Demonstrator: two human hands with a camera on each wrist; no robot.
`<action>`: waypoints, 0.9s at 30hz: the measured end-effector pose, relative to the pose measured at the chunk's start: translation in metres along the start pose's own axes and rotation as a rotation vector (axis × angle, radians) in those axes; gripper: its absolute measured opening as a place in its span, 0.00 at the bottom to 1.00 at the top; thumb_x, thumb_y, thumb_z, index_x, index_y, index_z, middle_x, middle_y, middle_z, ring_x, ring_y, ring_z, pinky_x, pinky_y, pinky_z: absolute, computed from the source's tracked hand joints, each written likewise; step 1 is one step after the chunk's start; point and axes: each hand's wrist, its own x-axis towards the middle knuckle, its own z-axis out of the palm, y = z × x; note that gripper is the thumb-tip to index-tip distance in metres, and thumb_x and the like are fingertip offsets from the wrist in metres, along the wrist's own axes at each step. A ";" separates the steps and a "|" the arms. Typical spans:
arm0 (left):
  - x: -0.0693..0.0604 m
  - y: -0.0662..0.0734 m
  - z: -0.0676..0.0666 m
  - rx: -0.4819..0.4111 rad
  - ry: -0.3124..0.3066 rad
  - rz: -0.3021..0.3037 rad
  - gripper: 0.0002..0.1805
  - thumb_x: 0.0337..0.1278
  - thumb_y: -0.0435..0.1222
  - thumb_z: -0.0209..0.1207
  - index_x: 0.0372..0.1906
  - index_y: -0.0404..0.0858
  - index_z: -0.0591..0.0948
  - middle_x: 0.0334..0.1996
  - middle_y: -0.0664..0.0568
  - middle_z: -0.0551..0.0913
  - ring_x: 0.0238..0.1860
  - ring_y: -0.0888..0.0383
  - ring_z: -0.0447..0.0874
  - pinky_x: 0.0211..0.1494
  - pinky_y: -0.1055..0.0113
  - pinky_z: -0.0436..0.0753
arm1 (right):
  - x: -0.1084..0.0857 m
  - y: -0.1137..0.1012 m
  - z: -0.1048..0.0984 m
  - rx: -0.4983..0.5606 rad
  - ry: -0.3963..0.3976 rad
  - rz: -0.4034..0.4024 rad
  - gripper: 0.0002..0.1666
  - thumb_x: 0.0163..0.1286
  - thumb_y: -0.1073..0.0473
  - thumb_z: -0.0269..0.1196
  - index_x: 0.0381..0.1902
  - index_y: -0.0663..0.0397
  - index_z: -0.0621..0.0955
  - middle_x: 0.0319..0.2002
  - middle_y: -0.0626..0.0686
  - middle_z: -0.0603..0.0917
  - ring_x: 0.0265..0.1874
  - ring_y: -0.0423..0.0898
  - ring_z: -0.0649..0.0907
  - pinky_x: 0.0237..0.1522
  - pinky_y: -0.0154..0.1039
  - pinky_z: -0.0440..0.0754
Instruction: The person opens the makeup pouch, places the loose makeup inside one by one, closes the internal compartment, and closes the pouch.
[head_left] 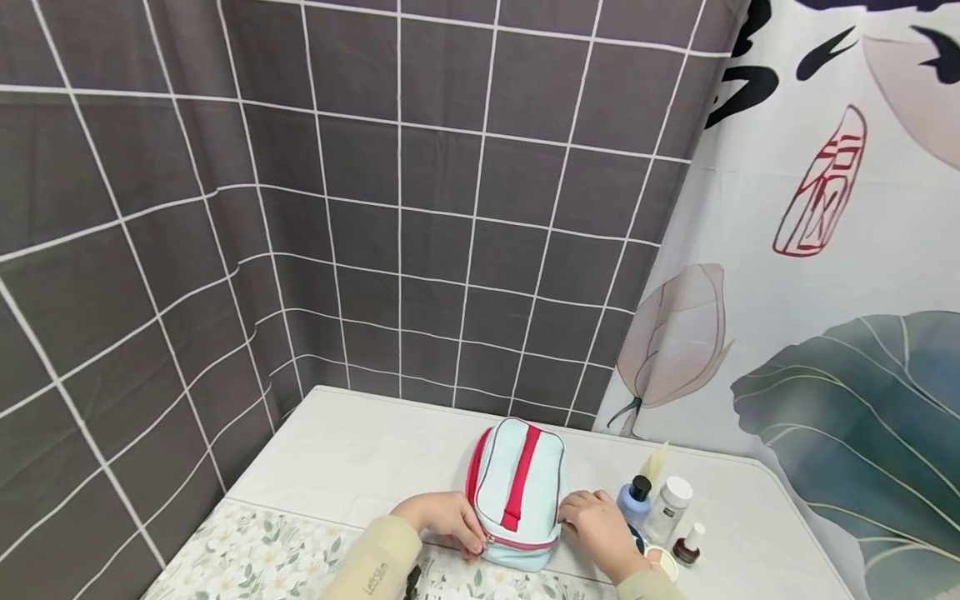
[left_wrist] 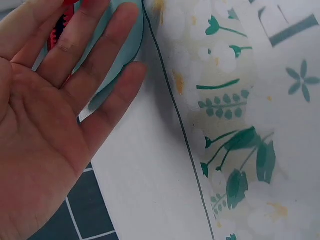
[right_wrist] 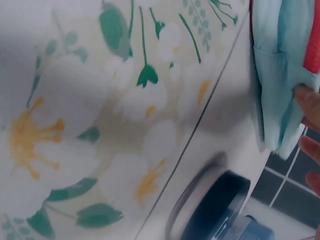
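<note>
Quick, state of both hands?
Left hand: touching the bag near its zipper; pinch can't be told.
Right hand: touching the bag's side; grip can't be told.

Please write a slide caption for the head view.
Left hand and right hand touch a bag, bottles to the right.

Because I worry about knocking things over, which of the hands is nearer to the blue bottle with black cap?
Right. The right hand is beside the blue bottle; the left hand is farther, across the bag from it.
</note>
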 end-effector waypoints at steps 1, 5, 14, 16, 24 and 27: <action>0.000 0.000 0.000 0.001 0.001 -0.003 0.04 0.46 0.28 0.65 0.29 0.32 0.86 0.22 0.41 0.84 0.24 0.58 0.83 0.18 0.74 0.66 | 0.001 -0.001 0.001 -0.015 0.020 -0.002 0.09 0.46 0.58 0.71 0.23 0.43 0.80 0.28 0.39 0.80 0.31 0.41 0.79 0.32 0.38 0.71; -0.001 0.003 0.000 -0.004 -0.007 -0.011 0.03 0.46 0.28 0.65 0.28 0.31 0.86 0.22 0.41 0.84 0.20 0.63 0.80 0.18 0.73 0.68 | 0.005 -0.008 0.004 0.001 0.006 0.062 0.12 0.49 0.58 0.70 0.20 0.43 0.75 0.23 0.38 0.72 0.23 0.39 0.76 0.24 0.36 0.67; -0.001 0.012 0.001 -0.060 -0.056 -0.064 0.05 0.50 0.32 0.63 0.30 0.33 0.86 0.21 0.41 0.84 0.17 0.59 0.80 0.14 0.73 0.70 | 0.018 -0.027 0.006 0.098 -0.063 0.169 0.14 0.52 0.61 0.68 0.20 0.46 0.72 0.22 0.40 0.69 0.16 0.37 0.71 0.20 0.37 0.71; -0.001 0.012 0.002 -0.058 -0.053 -0.057 0.05 0.50 0.32 0.63 0.29 0.33 0.86 0.20 0.42 0.84 0.16 0.60 0.79 0.14 0.73 0.70 | 0.020 -0.031 0.006 0.108 -0.072 0.173 0.14 0.53 0.60 0.68 0.20 0.45 0.72 0.21 0.40 0.68 0.16 0.36 0.69 0.20 0.36 0.71; 0.004 0.015 0.009 -0.058 -0.035 0.001 0.06 0.52 0.32 0.62 0.31 0.33 0.86 0.20 0.44 0.84 0.18 0.54 0.83 0.10 0.74 0.68 | 0.029 -0.043 0.005 0.134 -0.050 0.186 0.13 0.53 0.59 0.68 0.19 0.45 0.72 0.20 0.39 0.68 0.16 0.36 0.70 0.19 0.36 0.71; 0.004 0.017 0.011 -0.045 -0.017 -0.015 0.06 0.53 0.32 0.62 0.30 0.33 0.86 0.19 0.44 0.84 0.19 0.51 0.83 0.10 0.74 0.69 | 0.029 -0.045 0.007 0.149 -0.054 0.189 0.13 0.53 0.59 0.68 0.19 0.45 0.73 0.20 0.39 0.69 0.16 0.36 0.71 0.20 0.36 0.71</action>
